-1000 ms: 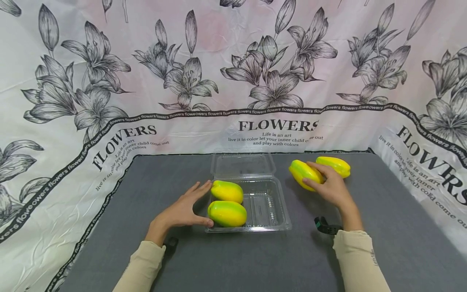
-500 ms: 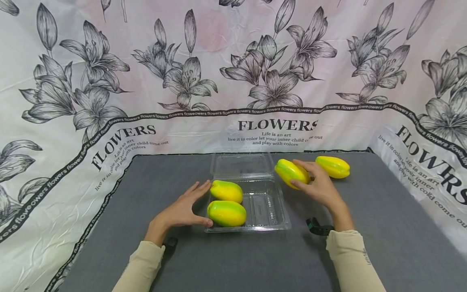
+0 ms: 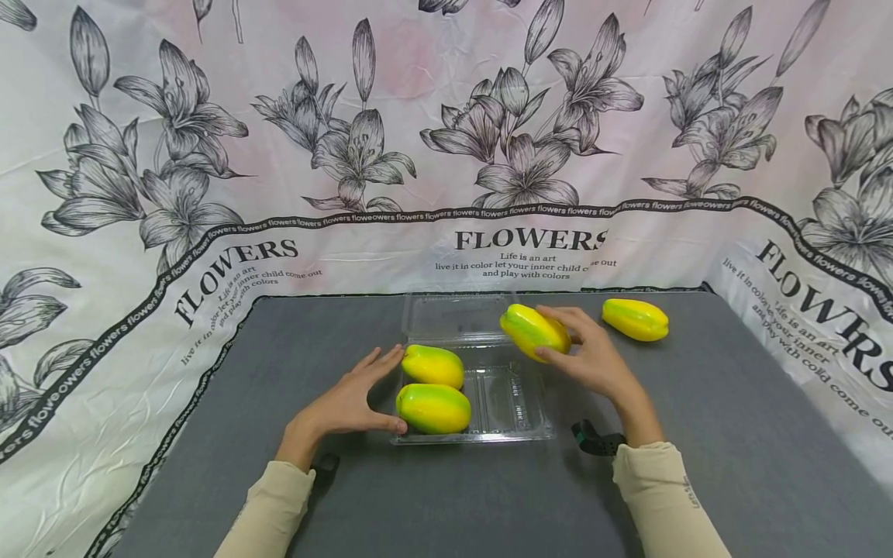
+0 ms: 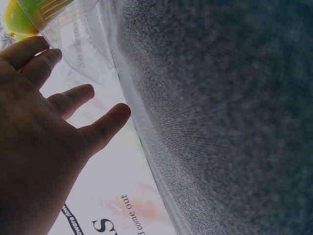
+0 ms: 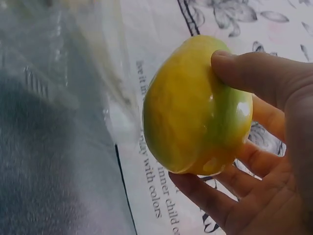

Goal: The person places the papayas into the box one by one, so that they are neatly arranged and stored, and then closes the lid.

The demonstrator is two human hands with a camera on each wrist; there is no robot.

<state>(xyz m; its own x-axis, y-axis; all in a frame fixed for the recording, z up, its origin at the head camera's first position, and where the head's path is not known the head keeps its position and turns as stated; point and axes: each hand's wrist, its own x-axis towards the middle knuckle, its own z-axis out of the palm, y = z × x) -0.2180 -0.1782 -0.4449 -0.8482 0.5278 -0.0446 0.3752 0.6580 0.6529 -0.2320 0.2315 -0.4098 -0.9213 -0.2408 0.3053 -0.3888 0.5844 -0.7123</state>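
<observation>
My right hand (image 3: pixel 593 355) grips a yellow-green papaya (image 3: pixel 533 329) above the back right corner of a clear plastic clamshell box (image 3: pixel 512 430). In the right wrist view the thumb presses one side of the held papaya (image 5: pixel 190 112) and fingers curl round the other. Two more papayas, a rear one (image 3: pixel 434 366) and a front one (image 3: pixel 434 408), lie side by side in the box's left half. My left hand (image 3: pixel 342 401) rests at the box's left edge, fingers spread and fairly straight; the left wrist view shows this hand (image 4: pixel 54 112) beside the clear wall.
Another papaya (image 3: pixel 635 319) lies on the grey table (image 3: pixel 460 496) at the back right. The box's clear lid (image 3: pixel 460 316) lies folded back toward the flower-printed cloth (image 3: pixel 377 256), which stands behind and at both sides.
My right hand has carried the papaya leftward, away from the one at the back right, to over the box's edge. The left hand and the two boxed papayas stay put.
</observation>
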